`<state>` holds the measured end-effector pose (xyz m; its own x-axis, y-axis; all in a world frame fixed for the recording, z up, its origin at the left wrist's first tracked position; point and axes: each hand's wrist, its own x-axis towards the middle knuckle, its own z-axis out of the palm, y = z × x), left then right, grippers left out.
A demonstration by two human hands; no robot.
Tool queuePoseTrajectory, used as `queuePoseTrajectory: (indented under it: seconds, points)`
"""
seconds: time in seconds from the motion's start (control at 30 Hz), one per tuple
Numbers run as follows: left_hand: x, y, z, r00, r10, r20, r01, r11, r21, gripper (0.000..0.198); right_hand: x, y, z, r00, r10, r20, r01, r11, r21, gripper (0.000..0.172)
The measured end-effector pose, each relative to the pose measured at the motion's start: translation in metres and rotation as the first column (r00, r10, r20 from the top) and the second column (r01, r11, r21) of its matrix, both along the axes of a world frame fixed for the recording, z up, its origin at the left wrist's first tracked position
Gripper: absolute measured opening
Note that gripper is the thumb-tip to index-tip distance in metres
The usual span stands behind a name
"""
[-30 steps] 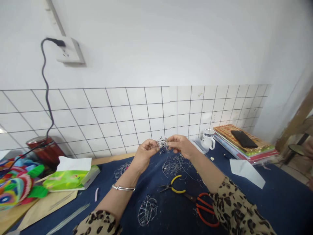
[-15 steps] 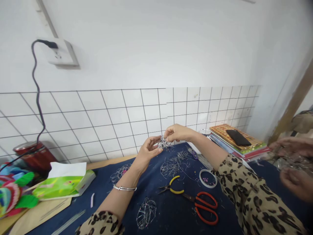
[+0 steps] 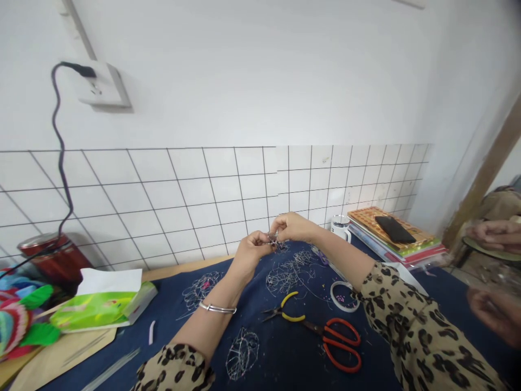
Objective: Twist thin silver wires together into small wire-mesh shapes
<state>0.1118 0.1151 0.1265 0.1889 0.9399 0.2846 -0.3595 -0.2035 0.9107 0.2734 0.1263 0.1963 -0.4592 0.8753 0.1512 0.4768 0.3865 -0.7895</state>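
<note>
My left hand (image 3: 251, 251) and my right hand (image 3: 292, 227) meet above the blue cloth (image 3: 415, 320), both pinching a small beaded wire piece (image 3: 273, 238) between their fingertips. A silver bangle (image 3: 217, 309) sits on my left wrist. Leopard-print sleeves cover both forearms. Below the hands lie a tangle of thin wire (image 3: 287, 271), yellow-handled pliers (image 3: 285, 312) and red-handled scissors (image 3: 337, 342).
A wire mesh form (image 3: 243, 353) lies near the front, another wire tangle (image 3: 199, 288) to the left. A tape roll (image 3: 344, 296), white mug (image 3: 338, 226), stacked boards with a phone (image 3: 393, 231), green tissue pack (image 3: 101, 307) and red tin (image 3: 51, 258) surround them. Another person's hands (image 3: 494, 271) are at the right edge.
My left hand closed its fingers on the wire piece and rose slightly toward the right hand. The white mug came back into view as my right arm shifted.
</note>
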Motion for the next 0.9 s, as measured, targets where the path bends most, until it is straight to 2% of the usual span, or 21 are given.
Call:
queuePoseTrajectory:
  seconds: [0.2, 0.37, 0.57, 0.73, 0.9]
  points:
    - [-0.002, 0.004, -0.010, 0.988, -0.075, 0.133, 0.090, 0.990, -0.108, 0.019, 0.007, 0.002, -0.006, 0.989, 0.019, -0.146, -0.032, 0.996, -0.086, 0.024]
    - [-0.004, 0.003, -0.011, 0.961, -0.101, 0.257, 0.143, 0.979, -0.148, 0.018, 0.017, 0.000, -0.023, 0.939, -0.095, -0.330, 0.073, 0.994, -0.080, 0.031]
    - [-0.007, 0.002, -0.014, 0.940, -0.139, 0.313, 0.191, 0.972, -0.140, 0.017, 0.022, -0.008, -0.040, 0.958, -0.058, -0.280, 0.020, 0.991, -0.135, 0.029]
    - [-0.004, -0.002, -0.016, 0.931, -0.186, 0.314, 0.238, 0.962, -0.135, 0.017, 0.011, -0.007, -0.039, 0.961, -0.135, -0.241, 0.098, 0.982, -0.160, 0.038]
    - [-0.006, -0.004, -0.017, 0.922, -0.197, 0.334, 0.252, 0.959, -0.132, 0.018, 0.008, -0.009, -0.036, 0.953, -0.100, -0.287, 0.024, 0.966, -0.256, 0.034]
